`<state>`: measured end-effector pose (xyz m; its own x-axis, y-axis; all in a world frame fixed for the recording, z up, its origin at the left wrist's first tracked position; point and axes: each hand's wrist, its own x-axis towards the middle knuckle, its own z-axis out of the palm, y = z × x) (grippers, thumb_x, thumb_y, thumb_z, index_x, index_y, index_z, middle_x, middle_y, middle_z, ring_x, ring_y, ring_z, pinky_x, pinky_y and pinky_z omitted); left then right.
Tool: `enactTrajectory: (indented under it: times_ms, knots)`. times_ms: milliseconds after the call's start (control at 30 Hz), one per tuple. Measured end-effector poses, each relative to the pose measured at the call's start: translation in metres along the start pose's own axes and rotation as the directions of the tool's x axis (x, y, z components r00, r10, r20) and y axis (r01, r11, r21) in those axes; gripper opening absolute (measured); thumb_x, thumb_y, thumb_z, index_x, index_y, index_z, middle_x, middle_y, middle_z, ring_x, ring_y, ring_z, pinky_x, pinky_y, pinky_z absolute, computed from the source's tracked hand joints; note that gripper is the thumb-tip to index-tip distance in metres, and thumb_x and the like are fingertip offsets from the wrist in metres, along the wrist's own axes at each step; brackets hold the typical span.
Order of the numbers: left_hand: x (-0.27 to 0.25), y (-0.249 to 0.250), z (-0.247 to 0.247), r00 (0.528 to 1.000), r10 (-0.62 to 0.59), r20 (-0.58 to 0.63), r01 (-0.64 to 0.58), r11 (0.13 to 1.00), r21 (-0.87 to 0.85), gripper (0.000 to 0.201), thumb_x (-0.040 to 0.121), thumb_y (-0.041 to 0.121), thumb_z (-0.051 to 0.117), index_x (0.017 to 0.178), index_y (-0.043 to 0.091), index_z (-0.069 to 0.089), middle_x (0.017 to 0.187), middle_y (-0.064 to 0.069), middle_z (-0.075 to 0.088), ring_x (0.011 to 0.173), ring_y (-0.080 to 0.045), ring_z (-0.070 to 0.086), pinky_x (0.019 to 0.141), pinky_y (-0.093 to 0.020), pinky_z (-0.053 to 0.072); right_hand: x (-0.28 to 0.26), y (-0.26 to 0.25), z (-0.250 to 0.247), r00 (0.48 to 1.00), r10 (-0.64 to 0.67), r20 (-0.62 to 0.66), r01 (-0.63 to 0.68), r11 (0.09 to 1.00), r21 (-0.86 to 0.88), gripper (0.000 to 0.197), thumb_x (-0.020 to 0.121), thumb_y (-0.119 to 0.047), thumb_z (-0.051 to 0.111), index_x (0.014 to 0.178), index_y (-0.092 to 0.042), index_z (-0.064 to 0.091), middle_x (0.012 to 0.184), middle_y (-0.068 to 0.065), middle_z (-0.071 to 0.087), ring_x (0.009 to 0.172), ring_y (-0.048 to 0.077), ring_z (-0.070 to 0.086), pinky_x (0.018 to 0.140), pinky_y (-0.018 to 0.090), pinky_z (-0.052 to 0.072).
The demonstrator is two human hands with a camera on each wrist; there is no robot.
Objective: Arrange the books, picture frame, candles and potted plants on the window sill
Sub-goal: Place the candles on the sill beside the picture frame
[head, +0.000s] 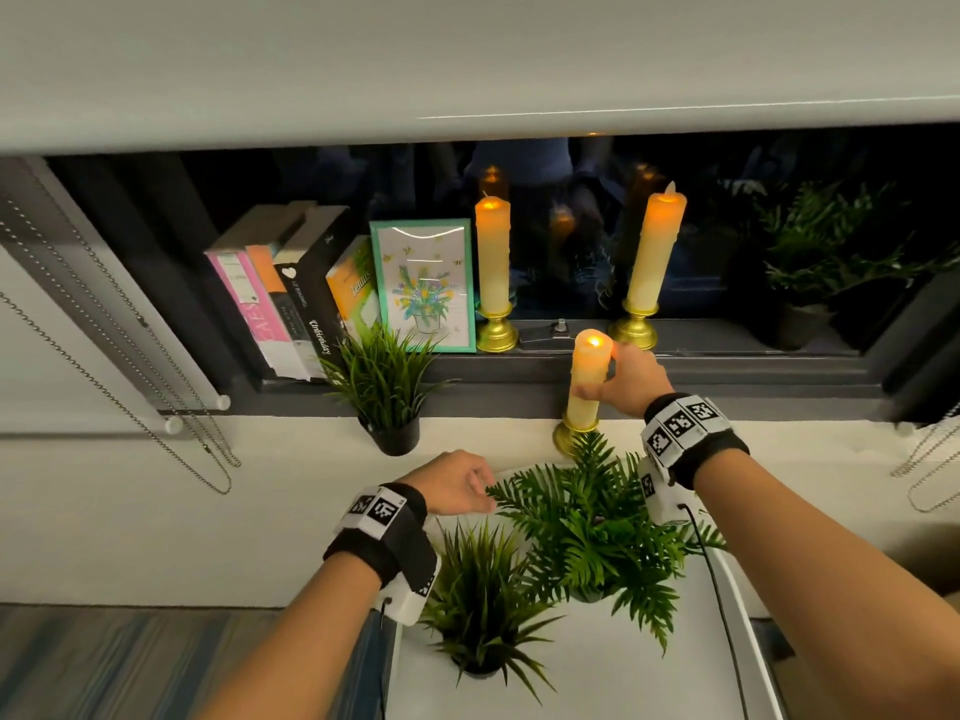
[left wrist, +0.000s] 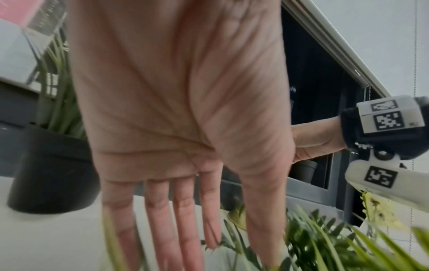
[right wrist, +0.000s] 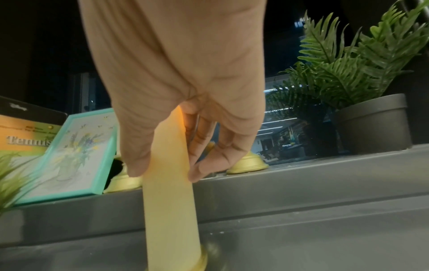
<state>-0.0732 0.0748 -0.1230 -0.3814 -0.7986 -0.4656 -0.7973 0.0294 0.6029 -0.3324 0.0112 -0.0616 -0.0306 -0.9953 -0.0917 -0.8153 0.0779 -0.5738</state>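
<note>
The fingers (right wrist: 204, 161) of the right hand (head: 631, 379) curl round the upper part of a lit cream candle (head: 587, 376), thumb on one side and fingertips on the other, pinching it just below the glowing top. The candle stands upright in a gold holder (head: 569, 433), and it hangs in front of the dark window sill (head: 727, 363), its base below the sill's front edge and not yet on the ledge.

To place it well, the hand probably needs to lift the base clear of the sill's edge, keep the candle vertical, and set it down in the gap between the two candles already standing there, one beside the picture frame (head: 423, 285) and one further right. A high grip lets the base swing, so a slow, straight descent seems wise.

The left hand (head: 454, 483) is spread and holds nothing, its fingers straight and reaching toward a fern (head: 592, 522) on the white tabletop (head: 597, 683). Leaning books (head: 283, 298) stand at the sill's left end, with a grassy potted plant (head: 384, 387) before them.
</note>
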Motion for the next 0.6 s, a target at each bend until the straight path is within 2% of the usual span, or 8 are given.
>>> enactTrajectory:
  times_ms: [133,267,333,400,500,600]
  knots:
    - [-0.016,-0.006,0.014,0.981,-0.132,0.144,0.106,0.98,0.171,0.056,0.082,0.04,0.071,0.13,0.019,0.053,0.124,-0.003,0.061,0.11,-0.02,0.059,0.099,-0.034,0.047,-0.006,0.001,-0.004,1.0,0.027,-0.01,-0.026,0.998,0.056,0.049,0.073,-0.033,0.08,0.109,-0.009,0.057,0.1,0.008,0.061,0.102,0.029,0.06,0.082,0.039,0.05]
    - [-0.029,-0.01,0.026,0.969,-0.203,0.143,0.156,0.946,0.284,0.058,0.079,0.041,0.073,0.129,0.019,0.054,0.125,-0.003,0.058,0.114,-0.024,0.056,0.097,-0.036,0.047,-0.012,-0.002,-0.009,1.0,-0.002,-0.009,0.002,0.996,0.089,0.056,0.077,-0.029,0.078,0.124,-0.009,0.054,0.12,0.011,0.062,0.113,0.029,0.057,0.087,0.037,0.045]
    - [-0.034,-0.013,0.031,0.978,-0.188,0.095,0.156,0.948,0.278,0.046,0.079,0.037,0.073,0.117,0.013,0.063,0.116,-0.006,0.064,0.107,-0.026,0.06,0.093,-0.036,0.049,-0.016,-0.004,-0.011,1.0,-0.001,-0.02,0.003,0.995,0.099,0.063,0.076,-0.032,0.078,0.129,-0.01,0.05,0.124,0.011,0.06,0.116,0.029,0.055,0.09,0.039,0.045]
    - [-0.039,-0.018,0.034,0.986,-0.165,0.036,0.152,0.961,0.232,0.032,0.081,0.03,0.073,0.101,0.007,0.069,0.1,-0.009,0.069,0.098,-0.028,0.065,0.086,-0.036,0.05,-0.02,-0.006,-0.011,1.0,0.003,-0.025,-0.001,0.994,0.105,0.068,0.075,-0.034,0.079,0.131,-0.011,0.048,0.126,0.011,0.058,0.118,0.029,0.054,0.092,0.041,0.045]
    - [-0.045,-0.024,0.037,0.99,-0.14,-0.009,0.138,0.968,0.21,0.017,0.079,0.023,0.076,0.078,0.009,0.066,0.084,-0.008,0.065,0.089,-0.028,0.066,0.08,-0.034,0.05,-0.026,-0.009,-0.012,0.998,0.032,-0.054,-0.024,0.99,0.141,0.071,0.074,-0.033,0.08,0.132,-0.012,0.044,0.128,0.01,0.056,0.12,0.029,0.052,0.091,0.04,0.045]
    - [-0.051,-0.027,0.038,0.992,-0.11,-0.054,0.119,0.969,0.217,0.016,0.08,0.017,0.075,0.073,0.011,0.062,0.081,-0.008,0.062,0.079,-0.021,0.059,0.074,-0.028,0.046,-0.033,-0.009,-0.015,0.989,0.052,-0.138,-0.029,0.986,0.166,0.075,0.072,-0.03,0.082,0.133,-0.011,0.043,0.131,0.01,0.054,0.122,0.027,0.051,0.094,0.039,0.044]
